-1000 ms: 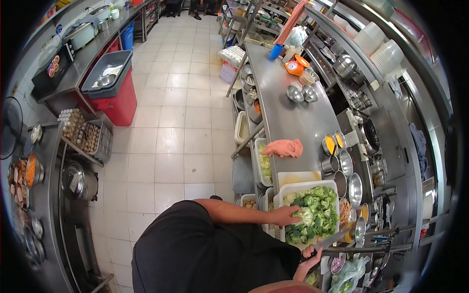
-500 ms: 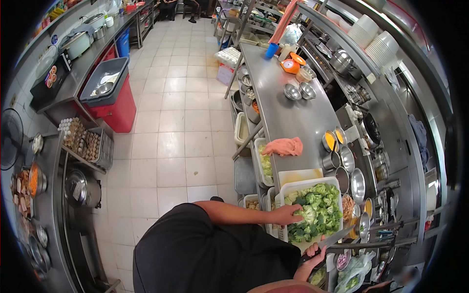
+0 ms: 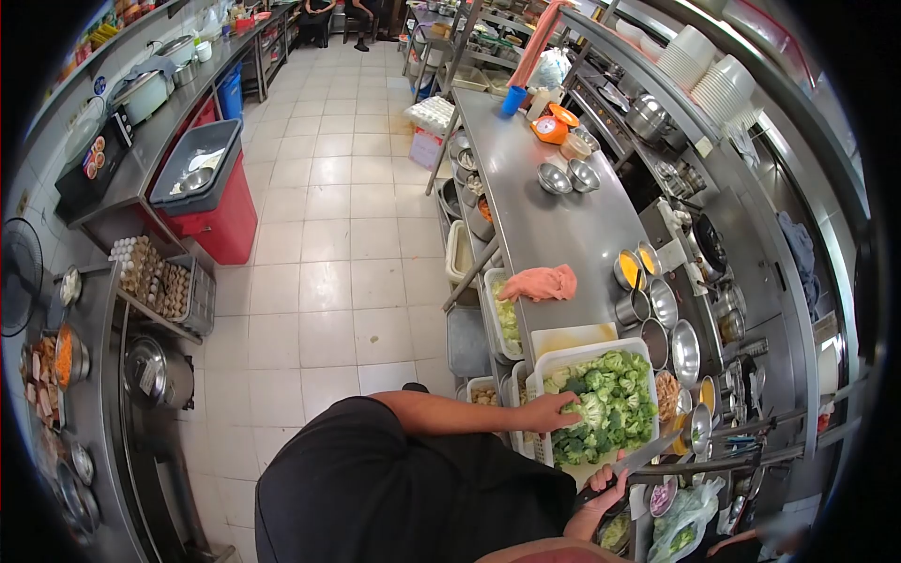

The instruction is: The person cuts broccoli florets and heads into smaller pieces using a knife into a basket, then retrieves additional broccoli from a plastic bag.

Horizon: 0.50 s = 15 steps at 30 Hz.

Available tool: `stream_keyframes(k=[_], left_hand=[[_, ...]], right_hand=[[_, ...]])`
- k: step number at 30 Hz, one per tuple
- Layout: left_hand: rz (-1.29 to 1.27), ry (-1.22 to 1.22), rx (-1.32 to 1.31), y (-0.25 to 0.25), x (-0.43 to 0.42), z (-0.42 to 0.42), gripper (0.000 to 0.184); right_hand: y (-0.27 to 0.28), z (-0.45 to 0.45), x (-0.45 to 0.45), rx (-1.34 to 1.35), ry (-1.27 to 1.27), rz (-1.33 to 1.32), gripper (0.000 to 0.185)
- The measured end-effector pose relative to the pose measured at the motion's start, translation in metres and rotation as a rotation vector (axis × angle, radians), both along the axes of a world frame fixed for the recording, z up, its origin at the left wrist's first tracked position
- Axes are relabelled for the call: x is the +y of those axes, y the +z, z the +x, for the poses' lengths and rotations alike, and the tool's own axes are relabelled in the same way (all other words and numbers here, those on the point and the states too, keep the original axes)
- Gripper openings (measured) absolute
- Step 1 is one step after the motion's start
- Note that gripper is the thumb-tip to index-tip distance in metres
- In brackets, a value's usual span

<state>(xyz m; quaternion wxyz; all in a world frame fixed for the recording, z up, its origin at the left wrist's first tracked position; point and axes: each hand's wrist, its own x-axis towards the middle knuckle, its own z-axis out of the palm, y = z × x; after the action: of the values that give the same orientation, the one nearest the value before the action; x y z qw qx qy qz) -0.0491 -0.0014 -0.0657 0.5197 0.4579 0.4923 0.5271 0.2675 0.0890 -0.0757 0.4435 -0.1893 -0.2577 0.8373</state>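
Right hand [image 3: 602,490]: fingers closed around the knife [image 3: 648,457]. Left hand [image 3: 544,412]: fingers bent at the broccoli [image 3: 621,405] (in the white tray [image 3: 591,353]); whether they grip any cannot be confirmed

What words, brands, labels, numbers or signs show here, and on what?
None can be read.
Orange kitchen scale with white dial: markings too small.
White label-like patch on the lidded steel pot: too small.
Round orange-and-white patches on the black box: too blurred.
Colourful packages, upper left: too blurred.
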Motion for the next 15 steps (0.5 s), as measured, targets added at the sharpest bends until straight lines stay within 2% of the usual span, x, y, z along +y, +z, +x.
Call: stream_keyframes(k=[15], left_hand=[[0.040, 0.040, -0.013, -0.0021, -0.0012, 0.0015, 0.050]], right_hand=[[-0.0017, -0.0011, 0.0012, -0.086, -0.012, 0.022, 0.049]])
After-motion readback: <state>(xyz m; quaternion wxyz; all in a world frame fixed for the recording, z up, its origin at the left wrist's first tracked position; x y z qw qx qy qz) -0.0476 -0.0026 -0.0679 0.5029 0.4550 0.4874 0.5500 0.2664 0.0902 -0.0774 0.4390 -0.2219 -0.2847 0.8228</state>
